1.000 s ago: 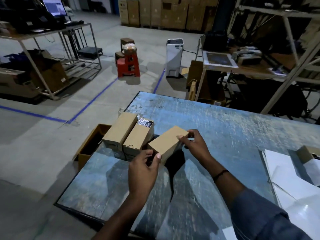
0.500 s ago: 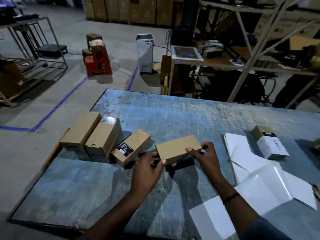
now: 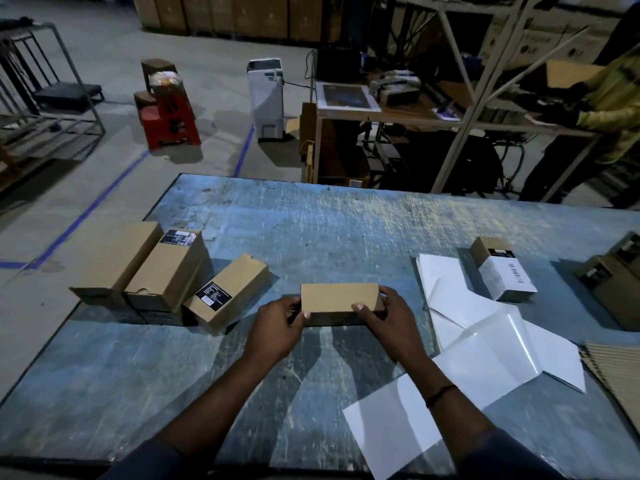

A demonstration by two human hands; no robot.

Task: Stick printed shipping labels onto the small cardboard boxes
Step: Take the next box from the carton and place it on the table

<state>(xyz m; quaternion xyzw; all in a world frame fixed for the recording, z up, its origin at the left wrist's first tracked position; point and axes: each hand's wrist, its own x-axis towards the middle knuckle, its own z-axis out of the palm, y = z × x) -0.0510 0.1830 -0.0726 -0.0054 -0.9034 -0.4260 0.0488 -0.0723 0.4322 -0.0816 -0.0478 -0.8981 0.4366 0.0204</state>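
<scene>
Seen from the head camera, the worn blue table (image 3: 311, 230) carries six small cardboard boxes. Three are huddled at the left: a plain box (image 3: 114, 261), a box with a black end sticker (image 3: 169, 271) pressed against it, and a tilted box (image 3: 228, 292) leaning on that pair. One white-labelled box (image 3: 502, 273) stands at the right, one edge box (image 3: 616, 271) is cut off by the frame, and the held box (image 3: 341, 297) is in the middle. The left hand (image 3: 277, 327) grips the held box's left end with curled fingers. The right hand (image 3: 388, 320) grips the right end, thumb on the top face. The box's long axis runs left to right, parallel with the table's near edge, with its plain brown top face up (whether its base touches the table cannot be told). At least three white sheets (image 3: 498, 348) overlap just to the right of the right wrist, and corrugated card (image 3: 616, 368) lies beyond them at the frame's edge. Bare tabletop lies beyond the held box toward the far edge, and between the forearms toward the near edge. On either side, the tilted box and the sheets are near.
</scene>
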